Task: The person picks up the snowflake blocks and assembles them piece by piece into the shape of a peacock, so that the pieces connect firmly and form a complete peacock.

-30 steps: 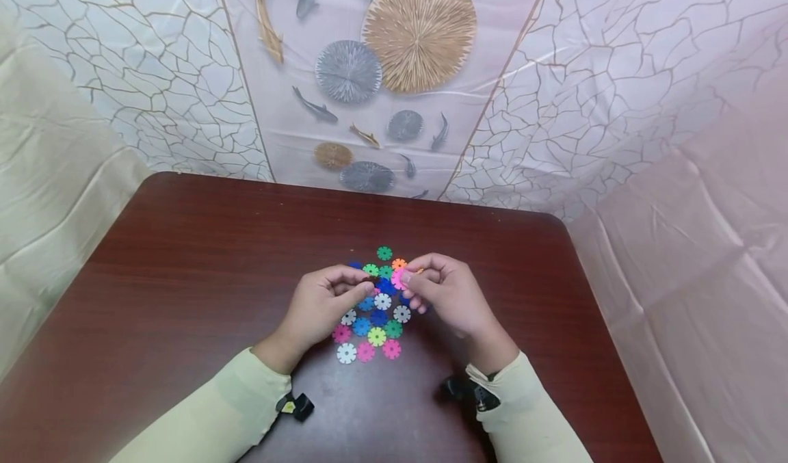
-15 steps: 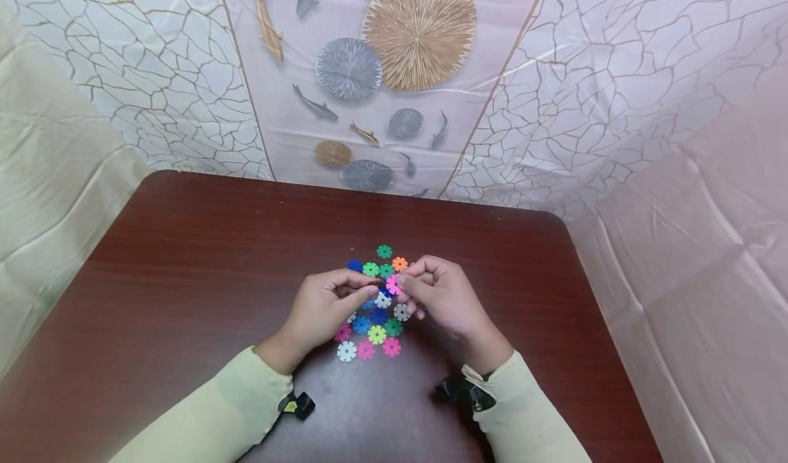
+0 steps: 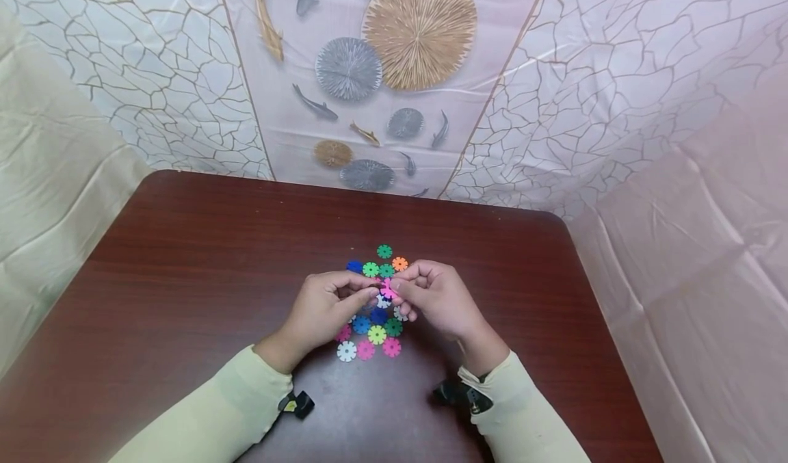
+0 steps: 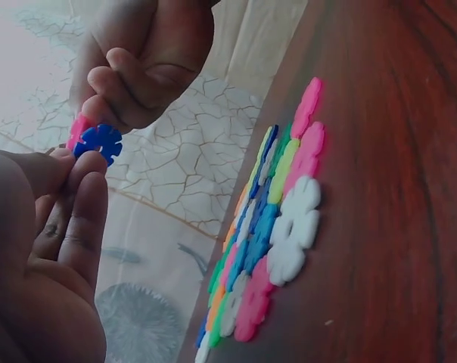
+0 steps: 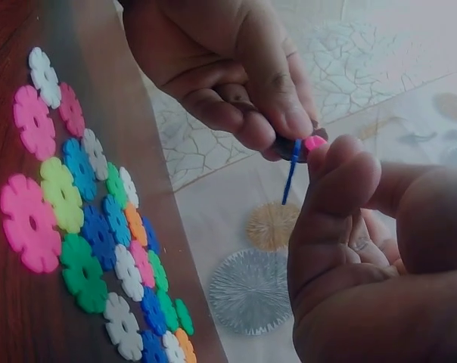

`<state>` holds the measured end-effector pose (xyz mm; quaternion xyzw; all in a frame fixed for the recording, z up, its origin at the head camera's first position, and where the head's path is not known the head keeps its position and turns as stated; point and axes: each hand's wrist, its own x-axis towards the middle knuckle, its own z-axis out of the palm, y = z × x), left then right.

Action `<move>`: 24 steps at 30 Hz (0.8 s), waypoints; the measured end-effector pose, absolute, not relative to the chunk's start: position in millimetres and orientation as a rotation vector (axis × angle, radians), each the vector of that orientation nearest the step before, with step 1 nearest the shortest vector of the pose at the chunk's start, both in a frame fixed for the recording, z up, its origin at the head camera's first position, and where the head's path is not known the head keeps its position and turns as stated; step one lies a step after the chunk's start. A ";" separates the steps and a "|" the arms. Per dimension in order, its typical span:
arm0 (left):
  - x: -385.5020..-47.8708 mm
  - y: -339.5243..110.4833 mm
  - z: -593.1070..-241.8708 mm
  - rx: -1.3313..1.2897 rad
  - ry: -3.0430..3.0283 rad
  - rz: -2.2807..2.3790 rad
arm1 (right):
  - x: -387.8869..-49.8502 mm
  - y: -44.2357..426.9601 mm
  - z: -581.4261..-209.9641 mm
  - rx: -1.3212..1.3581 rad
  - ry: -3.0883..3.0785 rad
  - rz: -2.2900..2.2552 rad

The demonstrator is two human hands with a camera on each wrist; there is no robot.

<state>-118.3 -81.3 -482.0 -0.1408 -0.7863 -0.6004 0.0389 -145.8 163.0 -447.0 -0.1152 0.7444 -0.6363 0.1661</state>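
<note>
Above the middle of the table my left hand (image 3: 323, 309) pinches a blue notched plastic disc (image 4: 92, 138) between thumb and fingers, seen edge-on in the right wrist view. A dark piece (image 5: 286, 147) shows beside the disc at those fingertips; its shape is mostly hidden. My right hand (image 3: 443, 302) pinches a pink notched disc (image 3: 387, 288) by its edge, mostly covered by fingers in the right wrist view. The pink and blue discs meet between the two hands; whether their slots are joined I cannot tell.
Flat on the brown table (image 3: 215, 265) below the hands lie several flower-shaped discs, among them a white disc (image 3: 347, 351), a yellow disc (image 3: 377, 334), a green disc (image 3: 384, 252) and an orange disc (image 3: 399, 264). A patterned curtain (image 3: 369, 128) hangs behind the table.
My right hand has moved left and slightly nearer, bringing the pink disc against the piece in my left hand. The pink disc has turned more edge-on. My left hand has barely shifted.
</note>
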 end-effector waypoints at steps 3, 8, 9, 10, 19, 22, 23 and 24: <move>-121.0 -83.3 -481.3 -0.376 -2.413 -1.839 | -147.5 163.0 -447.4 -0.344 2.167 -1.801; -125.8 -86.1 -482.2 -0.227 -2.392 -1.938 | -149.2 170.5 -444.7 -0.343 2.448 -1.498; -126.6 -86.6 -482.6 -0.207 -2.377 -1.965 | -149.2 172.4 -444.6 -0.359 2.504 -1.383; -127.2 -87.1 -483.0 -0.194 -2.363 -1.990 | -149.2 174.0 -445.2 -0.384 2.554 -1.255; -129.0 -88.5 -488.2 -0.178 -2.355 -2.061 | -153.6 171.5 -463.2 -0.661 2.650 -0.645; -128.8 -88.6 -488.6 -0.188 -2.334 -2.074 | -153.6 169.2 -465.9 -0.649 2.644 -0.614; -128.7 -88.8 -488.7 -0.187 -2.326 -2.080 | -153.3 168.5 -466.6 -0.643 2.648 -0.602; -128.8 -88.9 -488.9 -0.184 -2.319 -2.087 | -153.0 167.9 -467.2 -0.632 2.653 -0.595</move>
